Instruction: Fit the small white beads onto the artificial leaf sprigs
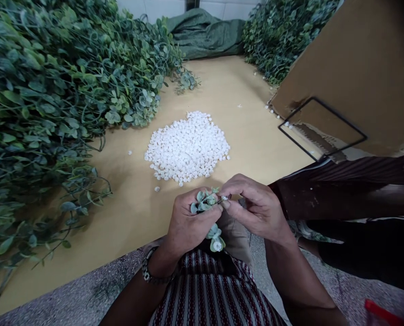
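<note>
At the near edge of the table (127, 217), my left hand (190, 224) pinches a leafy sprig (204, 204), my right hand (258, 208) pinches a small white piece (224, 198) beside its leaves, white pile (188, 147) just beyond.

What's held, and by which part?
Left hand: leafy sprig, gripped along its middle. Right hand: small white piece at the fingertips; gripped part can't be told.

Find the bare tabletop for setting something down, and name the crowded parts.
The widest patch lies between the white pile and the cardboard, reaching back toward the green cloth, with stray white bits. Another lies between the left hand and the leafy stems. Crowded: the left, with stems; the right, with cardboard.
</note>
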Available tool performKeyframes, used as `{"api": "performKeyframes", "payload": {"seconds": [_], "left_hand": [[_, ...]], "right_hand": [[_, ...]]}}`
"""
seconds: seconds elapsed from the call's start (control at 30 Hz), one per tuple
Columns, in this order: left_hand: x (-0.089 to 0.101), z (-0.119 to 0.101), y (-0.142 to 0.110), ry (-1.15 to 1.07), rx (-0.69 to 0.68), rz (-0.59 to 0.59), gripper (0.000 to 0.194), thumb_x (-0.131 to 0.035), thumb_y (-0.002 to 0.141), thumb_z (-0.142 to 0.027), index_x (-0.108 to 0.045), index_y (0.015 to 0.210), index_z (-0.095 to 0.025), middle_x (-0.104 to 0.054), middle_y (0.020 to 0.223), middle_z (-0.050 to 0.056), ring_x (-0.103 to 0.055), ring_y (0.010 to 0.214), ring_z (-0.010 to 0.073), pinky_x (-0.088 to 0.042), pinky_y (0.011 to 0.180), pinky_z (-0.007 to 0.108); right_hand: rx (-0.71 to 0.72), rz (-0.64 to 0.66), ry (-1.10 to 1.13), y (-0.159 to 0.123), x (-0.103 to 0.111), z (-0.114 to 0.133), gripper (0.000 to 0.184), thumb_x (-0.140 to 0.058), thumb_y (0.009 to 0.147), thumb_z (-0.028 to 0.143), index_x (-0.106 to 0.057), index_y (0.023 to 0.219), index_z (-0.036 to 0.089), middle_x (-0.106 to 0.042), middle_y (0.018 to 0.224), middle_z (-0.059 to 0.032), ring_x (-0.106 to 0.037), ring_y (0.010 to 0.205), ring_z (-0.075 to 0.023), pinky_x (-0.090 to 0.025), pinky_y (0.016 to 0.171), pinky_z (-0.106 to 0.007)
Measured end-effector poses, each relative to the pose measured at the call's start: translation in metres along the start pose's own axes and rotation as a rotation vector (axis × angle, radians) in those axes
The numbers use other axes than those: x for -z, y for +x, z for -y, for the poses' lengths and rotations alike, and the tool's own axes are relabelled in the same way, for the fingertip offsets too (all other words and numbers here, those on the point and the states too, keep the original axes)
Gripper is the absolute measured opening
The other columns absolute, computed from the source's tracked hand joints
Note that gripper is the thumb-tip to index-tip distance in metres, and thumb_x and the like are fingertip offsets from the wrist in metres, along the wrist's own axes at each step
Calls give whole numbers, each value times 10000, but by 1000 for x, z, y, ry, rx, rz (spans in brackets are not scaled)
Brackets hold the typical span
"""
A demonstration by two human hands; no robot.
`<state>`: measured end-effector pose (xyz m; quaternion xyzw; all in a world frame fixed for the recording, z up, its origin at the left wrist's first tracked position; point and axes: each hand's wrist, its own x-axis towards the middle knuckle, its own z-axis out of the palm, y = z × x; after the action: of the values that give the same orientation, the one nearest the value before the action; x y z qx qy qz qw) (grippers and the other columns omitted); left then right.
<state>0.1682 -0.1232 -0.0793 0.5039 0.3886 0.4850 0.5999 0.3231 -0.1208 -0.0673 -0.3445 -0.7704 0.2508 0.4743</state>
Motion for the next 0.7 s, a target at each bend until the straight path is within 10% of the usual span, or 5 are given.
{"api": "performKeyframes", "payload": {"seconds": [0.7], "left_hand": [[0,-2,-4,4,91,11,168,-644,665,-141,-510,571,-176,-496,589,-26,-447,559,107,-388,547,236]], "right_hand": [[-71,-22,101,-5,1,0,195,-591,788,34,-632,866,208,-634,724,4,-609,672,-130,-490,598,-277]]}}
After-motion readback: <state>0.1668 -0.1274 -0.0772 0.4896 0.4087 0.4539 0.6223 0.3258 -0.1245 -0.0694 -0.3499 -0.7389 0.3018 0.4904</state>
